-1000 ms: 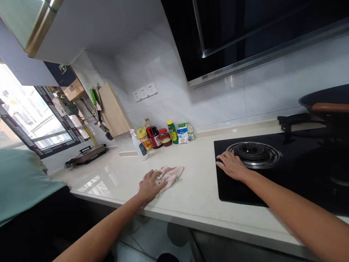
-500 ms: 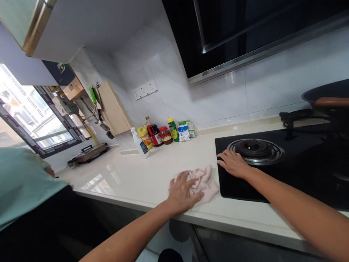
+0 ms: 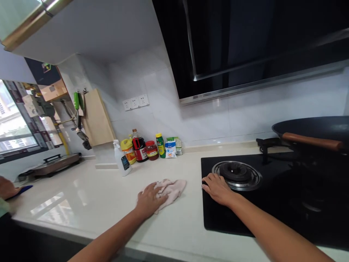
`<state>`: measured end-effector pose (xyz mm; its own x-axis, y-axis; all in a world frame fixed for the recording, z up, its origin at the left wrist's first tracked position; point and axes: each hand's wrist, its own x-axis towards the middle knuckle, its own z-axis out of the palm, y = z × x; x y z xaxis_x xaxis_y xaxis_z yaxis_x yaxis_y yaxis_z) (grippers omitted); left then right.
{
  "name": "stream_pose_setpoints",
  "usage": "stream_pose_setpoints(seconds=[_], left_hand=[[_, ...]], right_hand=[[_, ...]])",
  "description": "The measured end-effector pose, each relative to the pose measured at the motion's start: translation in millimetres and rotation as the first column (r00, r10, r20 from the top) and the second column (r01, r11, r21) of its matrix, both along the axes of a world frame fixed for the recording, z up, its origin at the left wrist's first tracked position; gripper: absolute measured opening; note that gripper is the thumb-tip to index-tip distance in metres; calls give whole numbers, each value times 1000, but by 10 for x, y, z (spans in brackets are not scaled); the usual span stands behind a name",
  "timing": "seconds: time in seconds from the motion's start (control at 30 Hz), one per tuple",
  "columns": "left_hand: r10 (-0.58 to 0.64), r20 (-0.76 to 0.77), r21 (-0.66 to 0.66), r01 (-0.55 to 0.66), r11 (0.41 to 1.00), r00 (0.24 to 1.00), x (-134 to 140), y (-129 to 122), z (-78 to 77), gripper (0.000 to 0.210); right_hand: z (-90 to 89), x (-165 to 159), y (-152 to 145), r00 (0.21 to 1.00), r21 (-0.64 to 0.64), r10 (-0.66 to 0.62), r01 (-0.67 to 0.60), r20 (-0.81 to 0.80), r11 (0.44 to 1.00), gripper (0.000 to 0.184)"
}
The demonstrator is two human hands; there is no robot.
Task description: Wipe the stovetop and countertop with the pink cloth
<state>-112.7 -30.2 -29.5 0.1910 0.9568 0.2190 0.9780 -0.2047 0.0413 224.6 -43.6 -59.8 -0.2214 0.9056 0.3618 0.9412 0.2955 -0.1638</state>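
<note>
A crumpled pale pink cloth (image 3: 173, 190) lies on the white countertop, left of the black gas stove (image 3: 226, 214). Over its left part is my left hand (image 3: 150, 199), fingers somewhat spread and bent onto the fabric, holding the cloth against the counter. The palm and part of the cloth beneath are hidden. My right hand (image 3: 216, 187) rests on the stove's left edge, just beside the burner (image 3: 236, 174), with its fingers stretched out and nothing in them.
Along the wall stand a white spray bottle (image 3: 121, 160), a yellow jug (image 3: 128, 151), a dark sauce bottle (image 3: 140, 147), a red-lidded jar (image 3: 152, 151) and packets (image 3: 171, 150). A wok (image 3: 313, 127) sits on the stove's far side. Another person's hand (image 3: 7, 187) shows at far left.
My left hand has slid the cloth leftward and farther from the stove. My right hand stays on the stove edge. The view has tilted up and turned right; the other person is mostly out of view.
</note>
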Motion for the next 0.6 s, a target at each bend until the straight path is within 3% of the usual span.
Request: stream_pose_setpoints(seconds=[0.13,0.3,0.6], left_hand=[[131,-4,-28,-131,991,991,-62,375,64,62],[201,9,-18,-201,979,980,12,657,131,63],[192,16,59,-193,979,981,79,971,18,54]], right_hand=[[34,-10,-10,1000,-8,6,-6,-5,1000,37],[118,-32,-48,1000,-36,15,-14,23,999,35],[227,-40,-78,1000,-58,13,-12,9,998,34]])
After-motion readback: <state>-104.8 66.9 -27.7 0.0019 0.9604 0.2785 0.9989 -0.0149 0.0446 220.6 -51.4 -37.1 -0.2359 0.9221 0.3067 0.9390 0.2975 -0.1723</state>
